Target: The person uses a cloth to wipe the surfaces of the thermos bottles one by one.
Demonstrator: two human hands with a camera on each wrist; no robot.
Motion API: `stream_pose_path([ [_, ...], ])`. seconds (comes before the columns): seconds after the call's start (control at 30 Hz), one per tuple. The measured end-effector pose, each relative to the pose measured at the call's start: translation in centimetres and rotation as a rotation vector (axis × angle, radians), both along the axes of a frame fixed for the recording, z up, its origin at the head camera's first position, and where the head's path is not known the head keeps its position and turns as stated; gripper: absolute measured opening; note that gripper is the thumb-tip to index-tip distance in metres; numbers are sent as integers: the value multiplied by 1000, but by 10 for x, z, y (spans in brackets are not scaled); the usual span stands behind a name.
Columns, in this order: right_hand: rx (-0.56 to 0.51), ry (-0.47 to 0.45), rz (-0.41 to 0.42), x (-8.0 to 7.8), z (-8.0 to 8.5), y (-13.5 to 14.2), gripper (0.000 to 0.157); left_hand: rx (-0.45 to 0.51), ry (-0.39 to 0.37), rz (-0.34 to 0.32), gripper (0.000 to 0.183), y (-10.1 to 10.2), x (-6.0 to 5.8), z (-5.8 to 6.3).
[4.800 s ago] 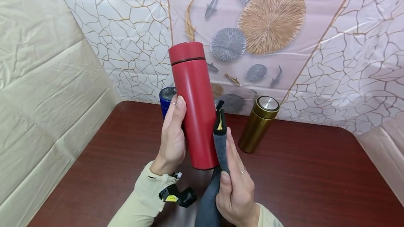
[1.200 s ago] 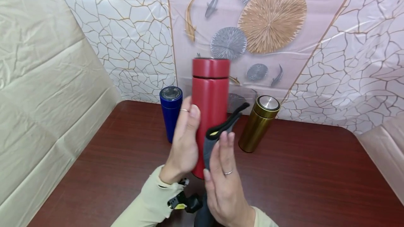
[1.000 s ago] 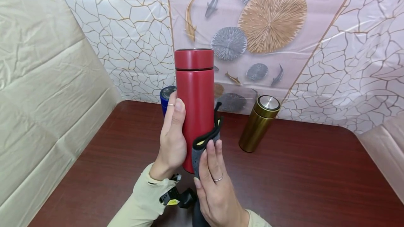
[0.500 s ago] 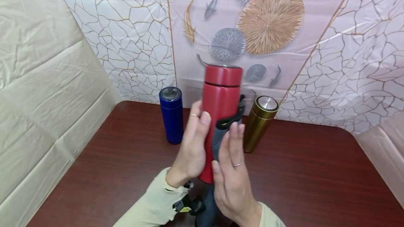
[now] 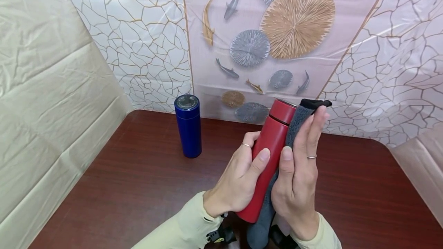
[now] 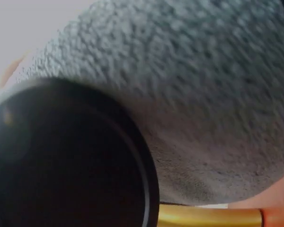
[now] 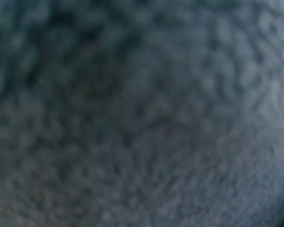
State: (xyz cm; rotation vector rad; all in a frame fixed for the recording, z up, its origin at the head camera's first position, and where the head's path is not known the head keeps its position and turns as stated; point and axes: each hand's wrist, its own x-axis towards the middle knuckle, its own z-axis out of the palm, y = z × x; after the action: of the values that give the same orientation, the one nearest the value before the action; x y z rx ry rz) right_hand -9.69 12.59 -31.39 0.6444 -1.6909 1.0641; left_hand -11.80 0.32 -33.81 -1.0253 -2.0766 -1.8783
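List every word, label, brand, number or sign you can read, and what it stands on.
No legible text anywhere.
Lid of the blue bottle: faint marks, too small to read.
Black device at the left wrist: yellow patch, too small to read.
Red bottle and gray cloth: no lettering visible.

A grey, fuzzy-piled cloth point(image 7: 151, 127) fills nearly the whole frame, so close that much of its nap is blurred. The upper left is darkest, with a teal tinge; the lower left looks browner. Toward the right edge the pile turns paler and bluish, its texture finer at lower right. The extreme lower-right corner darkens to black.
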Motion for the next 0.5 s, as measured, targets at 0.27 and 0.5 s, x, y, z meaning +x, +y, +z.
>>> stream_pose_path([
  [0.27,66,40,8,4,-13,-17,60,96,10,28,44,-9,1,9],
  [0.5,264,92,3,12,-46,-43,56,301,-97,9,37,-33,-5,27],
])
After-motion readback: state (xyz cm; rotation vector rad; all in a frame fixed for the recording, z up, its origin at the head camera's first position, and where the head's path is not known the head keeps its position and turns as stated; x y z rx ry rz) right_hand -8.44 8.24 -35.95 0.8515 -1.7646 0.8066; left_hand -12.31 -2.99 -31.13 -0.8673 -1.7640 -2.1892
